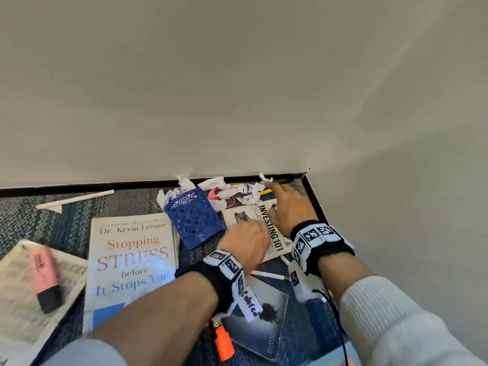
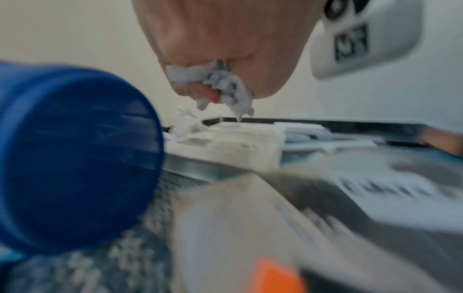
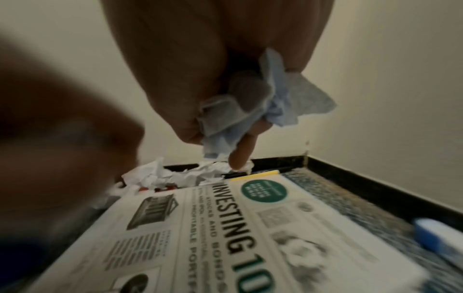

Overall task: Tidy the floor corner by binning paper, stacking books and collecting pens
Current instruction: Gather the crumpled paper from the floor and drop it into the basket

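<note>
Both hands are closed on crumpled paper: the left hand (image 1: 244, 240) grips one wad (image 2: 225, 87) above the "Investing 101" book (image 1: 260, 228), and the right hand (image 1: 289, 207) grips another wad (image 3: 253, 111) with its forefinger extended onto the loose paper scraps (image 1: 229, 190) piled against the black baseboard (image 1: 79, 187). Four books lie on the carpet (image 1: 52, 220); the others are the "Stopping Stress" book (image 1: 132, 262), a dark-covered book (image 1: 266, 326) and a pale book (image 1: 15, 299) carrying one pink highlighter (image 1: 46, 280). One blue pen cup (image 1: 194, 217) lies tipped on its side between the two titled books; one orange highlighter (image 1: 224, 342) and three white pens (image 1: 75, 199) are visible.
</note>
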### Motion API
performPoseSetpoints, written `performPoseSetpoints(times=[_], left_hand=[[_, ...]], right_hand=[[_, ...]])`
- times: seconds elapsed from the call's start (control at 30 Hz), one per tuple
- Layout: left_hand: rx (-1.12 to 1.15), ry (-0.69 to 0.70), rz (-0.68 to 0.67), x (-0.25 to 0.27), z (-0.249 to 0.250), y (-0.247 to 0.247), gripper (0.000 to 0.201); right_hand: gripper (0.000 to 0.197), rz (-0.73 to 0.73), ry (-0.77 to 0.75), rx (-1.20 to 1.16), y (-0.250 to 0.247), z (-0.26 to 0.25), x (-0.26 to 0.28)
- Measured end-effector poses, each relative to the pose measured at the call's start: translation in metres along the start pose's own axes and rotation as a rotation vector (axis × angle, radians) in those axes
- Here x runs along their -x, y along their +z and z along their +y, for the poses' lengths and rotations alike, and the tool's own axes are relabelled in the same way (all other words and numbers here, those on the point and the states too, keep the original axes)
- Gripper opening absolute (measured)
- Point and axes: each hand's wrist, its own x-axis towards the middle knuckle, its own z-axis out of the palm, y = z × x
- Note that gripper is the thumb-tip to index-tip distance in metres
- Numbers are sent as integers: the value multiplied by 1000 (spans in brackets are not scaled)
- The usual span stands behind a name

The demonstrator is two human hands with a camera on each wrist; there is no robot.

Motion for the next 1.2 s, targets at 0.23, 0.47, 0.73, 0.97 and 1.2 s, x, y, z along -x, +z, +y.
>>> performPoseSetpoints(times=[0.23, 0.47, 0.73, 0.97, 1.2], left_hand=[[-110, -412, 33, -2, -74, -44, 28], [-78, -499, -202, 0, -105, -35, 30], [133, -454, -93, -44, -102, -19, 59], [107, -270, -97, -49, -126, -8, 74], [-120, -257, -84, -42, -124, -2, 35]], right_hand=[[42, -162, -23, 168, 37, -27, -35], [47, -57, -13, 117, 39, -23, -27], [38, 120, 185, 90, 12, -10, -50], [47, -26, 110, 105, 40, -24, -78], [37, -8, 97, 116, 47, -25, -83]])
